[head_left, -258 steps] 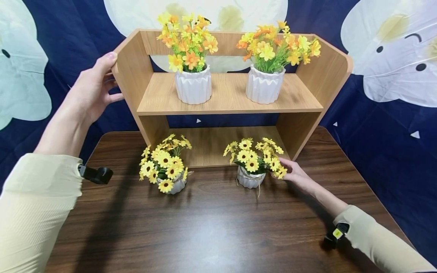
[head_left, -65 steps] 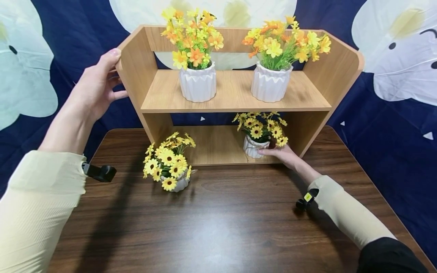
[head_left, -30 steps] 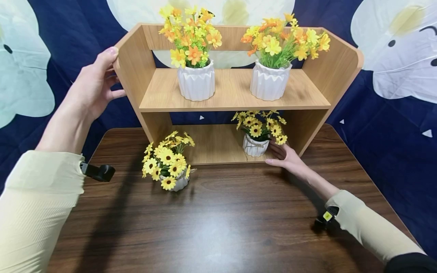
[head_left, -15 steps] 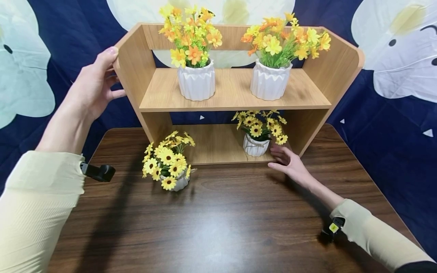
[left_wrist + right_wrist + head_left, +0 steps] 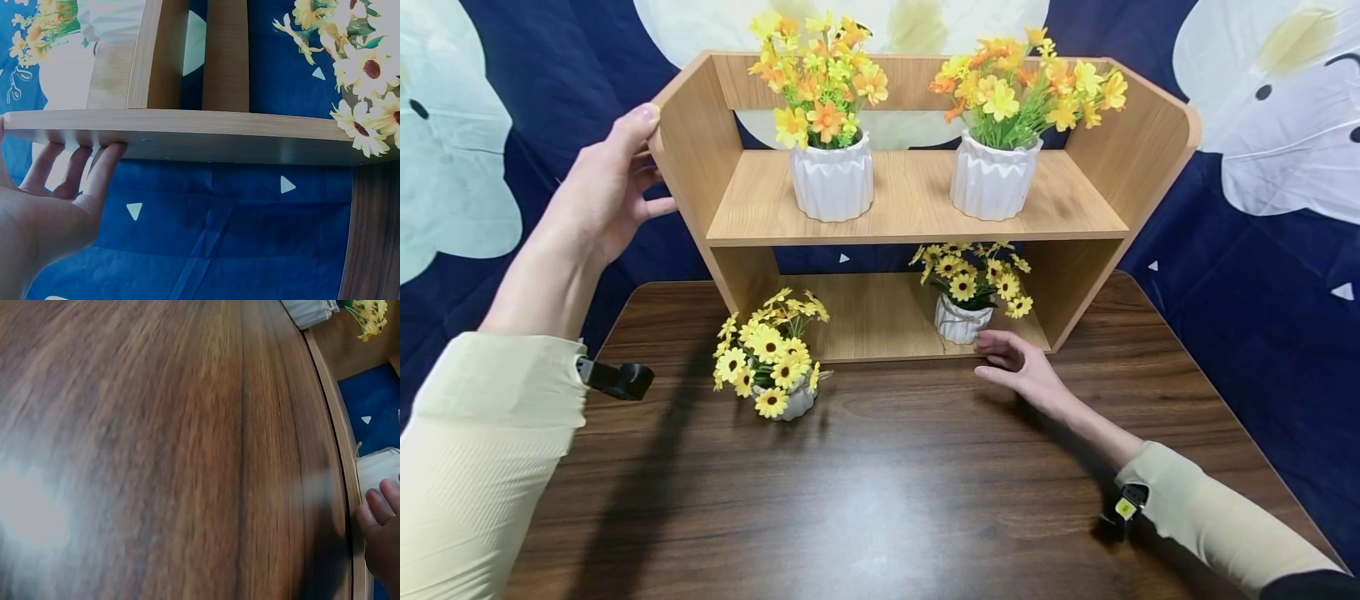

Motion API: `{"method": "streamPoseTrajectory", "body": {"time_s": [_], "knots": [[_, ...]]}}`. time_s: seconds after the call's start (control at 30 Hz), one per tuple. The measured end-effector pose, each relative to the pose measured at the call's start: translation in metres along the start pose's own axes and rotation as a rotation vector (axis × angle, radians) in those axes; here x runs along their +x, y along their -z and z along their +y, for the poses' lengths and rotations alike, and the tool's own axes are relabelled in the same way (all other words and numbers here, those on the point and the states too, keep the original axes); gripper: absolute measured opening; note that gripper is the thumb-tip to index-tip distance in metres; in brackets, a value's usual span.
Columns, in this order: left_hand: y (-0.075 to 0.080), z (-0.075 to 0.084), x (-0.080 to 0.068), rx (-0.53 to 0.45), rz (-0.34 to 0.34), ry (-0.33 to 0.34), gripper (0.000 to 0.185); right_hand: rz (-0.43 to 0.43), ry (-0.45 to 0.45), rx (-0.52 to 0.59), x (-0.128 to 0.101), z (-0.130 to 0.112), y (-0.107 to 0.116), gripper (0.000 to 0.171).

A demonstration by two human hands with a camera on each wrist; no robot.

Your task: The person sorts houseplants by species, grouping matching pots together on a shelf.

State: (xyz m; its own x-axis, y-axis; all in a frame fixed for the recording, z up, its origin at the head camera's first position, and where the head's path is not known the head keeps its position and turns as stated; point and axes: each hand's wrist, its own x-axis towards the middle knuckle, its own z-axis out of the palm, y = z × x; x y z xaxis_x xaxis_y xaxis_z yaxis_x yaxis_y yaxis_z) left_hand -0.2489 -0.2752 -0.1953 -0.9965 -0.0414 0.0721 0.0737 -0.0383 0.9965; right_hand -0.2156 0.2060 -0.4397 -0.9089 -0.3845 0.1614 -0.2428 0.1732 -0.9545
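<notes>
My left hand (image 5: 601, 196) holds the left side panel of a two-tier wooden shelf (image 5: 917, 233); its thumb lies at the panel's front edge, and in the left wrist view the fingers (image 5: 100, 172) press the outer face. On the lower tier, toward the right, stands a white pot of yellow daisies (image 5: 962, 321) with twine round it. My right hand (image 5: 1026, 371) is just in front of that pot, fingers loosely bent and thumb apart, gripping nothing; whether its fingertips touch the pot I cannot tell. A second daisy pot (image 5: 790, 404) stands on the table before the shelf's left end.
Two white pots of orange and yellow flowers, a left one (image 5: 832, 179) and a right one (image 5: 996, 179), stand on the upper tier. Under the shelf is a dark wooden table (image 5: 865, 467). A dark blue patterned cloth (image 5: 1247, 275) hangs behind.
The right daisy pot went from the table onto the lower tier in my right hand, which then let go, drew back and shifted slightly left. My left hand stays on the shelf.
</notes>
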Motion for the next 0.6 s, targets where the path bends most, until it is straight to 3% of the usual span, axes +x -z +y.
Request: {"method": "streamPoseTrajectory", "body": {"time_s": [0.13,0.33,0.6], "knots": [[0.0,0.0,0.0,0.007,-0.004,-0.002,0.053,-0.017,0.008,0.003,0.002,-0.003,-0.006,0.059],[0.0,0.0,-0.001,0.03,-0.008,-0.001,0.053,-0.035,0.026,-0.007,0.008,0.012,-0.016,0.059],[0.0,0.002,-0.001,0.002,-0.01,0.016,0.051,-0.078,0.035,0.052,0.016,0.013,-0.035,0.062]]}}
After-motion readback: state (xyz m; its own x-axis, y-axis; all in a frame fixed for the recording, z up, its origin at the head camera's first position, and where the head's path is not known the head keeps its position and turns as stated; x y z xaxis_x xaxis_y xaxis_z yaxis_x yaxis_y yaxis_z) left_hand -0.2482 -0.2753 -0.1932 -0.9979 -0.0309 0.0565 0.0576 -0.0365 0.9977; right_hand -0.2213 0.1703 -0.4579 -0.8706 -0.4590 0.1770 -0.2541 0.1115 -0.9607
